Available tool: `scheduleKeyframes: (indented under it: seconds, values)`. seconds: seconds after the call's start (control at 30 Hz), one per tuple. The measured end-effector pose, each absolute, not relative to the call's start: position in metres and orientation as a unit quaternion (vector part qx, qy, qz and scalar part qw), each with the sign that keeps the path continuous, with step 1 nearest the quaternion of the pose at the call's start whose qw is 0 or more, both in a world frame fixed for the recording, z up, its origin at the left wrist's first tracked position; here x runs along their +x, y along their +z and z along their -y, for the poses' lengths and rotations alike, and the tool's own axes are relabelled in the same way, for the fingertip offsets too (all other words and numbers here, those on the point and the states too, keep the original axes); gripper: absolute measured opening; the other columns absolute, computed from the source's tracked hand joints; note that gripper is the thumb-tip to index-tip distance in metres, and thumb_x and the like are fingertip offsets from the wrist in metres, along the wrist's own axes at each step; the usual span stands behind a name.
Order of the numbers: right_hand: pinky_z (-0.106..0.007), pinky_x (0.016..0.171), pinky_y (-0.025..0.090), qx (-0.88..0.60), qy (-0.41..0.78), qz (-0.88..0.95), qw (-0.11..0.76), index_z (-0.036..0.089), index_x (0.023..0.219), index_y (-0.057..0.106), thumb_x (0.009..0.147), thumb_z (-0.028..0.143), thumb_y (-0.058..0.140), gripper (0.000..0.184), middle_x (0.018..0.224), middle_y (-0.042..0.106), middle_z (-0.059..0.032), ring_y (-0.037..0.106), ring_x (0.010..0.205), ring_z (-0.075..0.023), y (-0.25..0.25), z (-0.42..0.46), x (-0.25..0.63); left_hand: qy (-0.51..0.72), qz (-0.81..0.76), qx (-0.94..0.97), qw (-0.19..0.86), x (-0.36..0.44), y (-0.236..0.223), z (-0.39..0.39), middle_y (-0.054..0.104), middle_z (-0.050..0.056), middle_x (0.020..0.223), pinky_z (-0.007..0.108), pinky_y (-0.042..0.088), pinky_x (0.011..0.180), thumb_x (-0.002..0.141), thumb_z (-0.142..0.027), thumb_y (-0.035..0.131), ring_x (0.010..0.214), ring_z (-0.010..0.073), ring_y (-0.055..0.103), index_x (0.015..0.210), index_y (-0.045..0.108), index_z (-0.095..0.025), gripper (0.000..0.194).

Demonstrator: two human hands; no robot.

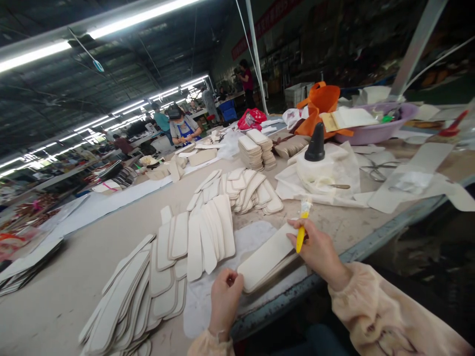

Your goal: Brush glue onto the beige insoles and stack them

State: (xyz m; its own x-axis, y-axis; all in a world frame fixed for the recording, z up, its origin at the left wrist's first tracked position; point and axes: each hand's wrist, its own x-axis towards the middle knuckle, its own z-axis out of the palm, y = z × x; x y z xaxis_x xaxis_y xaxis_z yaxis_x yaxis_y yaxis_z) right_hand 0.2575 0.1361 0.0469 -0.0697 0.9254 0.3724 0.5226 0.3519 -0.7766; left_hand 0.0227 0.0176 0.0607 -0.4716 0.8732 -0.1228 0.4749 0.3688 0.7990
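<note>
Cluttered workbench (148,212); cream pieces (217,230) crowding left hand (225,301).

Head view: our left hand (225,301) pinches the near-left corner of a white panel (265,259), other pieces under it. Our right hand (315,247) is at the far end, gripping a yellow-handled brush (302,232), bristles up. Fanned panel stacks (211,235) left; black cone (315,143) on white container (321,165) beyond.

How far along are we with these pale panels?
Possibly done: the fanned panels, though no finish is confirmable. In hand: a top panel, the left hand at one end, the right hand at the other with a yellow brush. Possibly left: the upright stacks farther back.
</note>
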Motion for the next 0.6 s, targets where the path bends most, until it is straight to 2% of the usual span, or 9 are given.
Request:
scheduleKeyframes:
  seconds: [0.07, 0.13, 0.2, 0.27, 0.43, 0.6]
  values:
    - [-0.035, 0.066, 0.054, -0.525, 0.226, 0.694, 0.437, 0.024, 0.100, 0.053, 0.082, 0.030, 0.059, 0.020, 0.108, 0.070, -0.0065, 0.068, 0.070, -0.0199, 0.0446, -0.1372, 0.2573, 0.366, -0.779, 0.424, 0.283, 0.0227, 0.0589, -0.0175, 0.050, -0.004, 0.056, 0.026, 0.036, 0.057, 0.070, -0.035, 0.059, 0.058, 0.0146, 0.049, 0.061, 0.054, -0.020, 0.018]
    - [-0.036, 0.068, 0.055, -0.532, 0.229, 0.694, 0.429, 0.024, 0.100, 0.052, 0.082, 0.030, 0.058, 0.020, 0.107, 0.070, -0.0060, 0.069, 0.072, -0.0207, 0.0426, -0.1382, 0.2575, 0.375, -0.779, 0.412, 0.286, 0.0224, 0.0575, -0.0174, 0.053, -0.004, 0.059, 0.026, 0.039, 0.058, 0.070, -0.037, 0.059, 0.059, 0.0151, 0.052, 0.075, 0.057, -0.019, 0.018]
    - [-0.037, 0.067, 0.055, -0.540, 0.233, 0.695, 0.415, 0.024, 0.100, 0.052, 0.082, 0.030, 0.058, 0.020, 0.104, 0.070, -0.0055, 0.068, 0.070, -0.0207, 0.0410, -0.1390, 0.2579, 0.384, -0.779, 0.402, 0.291, 0.0223, 0.0575, -0.0174, 0.054, -0.005, 0.062, 0.027, 0.041, 0.059, 0.071, -0.039, 0.060, 0.059, 0.0156, 0.054, 0.094, 0.058, -0.017, 0.031]
    - [-0.037, 0.066, 0.054, -0.544, 0.230, 0.700, 0.402, 0.025, 0.102, 0.052, 0.082, 0.030, 0.058, 0.021, 0.101, 0.070, -0.0051, 0.068, 0.068, -0.0210, 0.0399, -0.1391, 0.2586, 0.389, -0.776, 0.396, 0.299, 0.0225, 0.0587, -0.0176, 0.054, -0.005, 0.062, 0.027, 0.041, 0.059, 0.070, -0.040, 0.061, 0.060, 0.0158, 0.054, 0.103, 0.059, -0.016, 0.041]
    - [-0.037, 0.067, 0.054, -0.537, 0.185, 0.725, 0.388, 0.025, 0.105, 0.053, 0.083, 0.023, 0.054, 0.022, 0.099, 0.070, -0.0046, 0.069, 0.075, -0.0231, 0.0418, -0.1373, 0.2600, 0.404, -0.766, 0.384, 0.319, 0.0244, 0.0621, -0.0181, 0.053, -0.004, 0.061, 0.028, 0.042, 0.058, 0.065, -0.047, 0.064, 0.059, 0.0158, 0.054, 0.094, 0.064, -0.015, 0.043]
    - [-0.039, 0.075, 0.054, -0.543, 0.149, 0.732, 0.383, 0.025, 0.105, 0.051, 0.082, 0.020, 0.058, 0.025, 0.101, 0.069, -0.0055, 0.067, 0.087, -0.0253, 0.0465, -0.1374, 0.2605, 0.417, -0.767, 0.365, 0.322, 0.0225, 0.0582, -0.0195, 0.056, -0.003, 0.063, 0.028, 0.044, 0.056, 0.060, -0.050, 0.068, 0.058, 0.0162, 0.054, 0.092, 0.064, -0.015, 0.048]
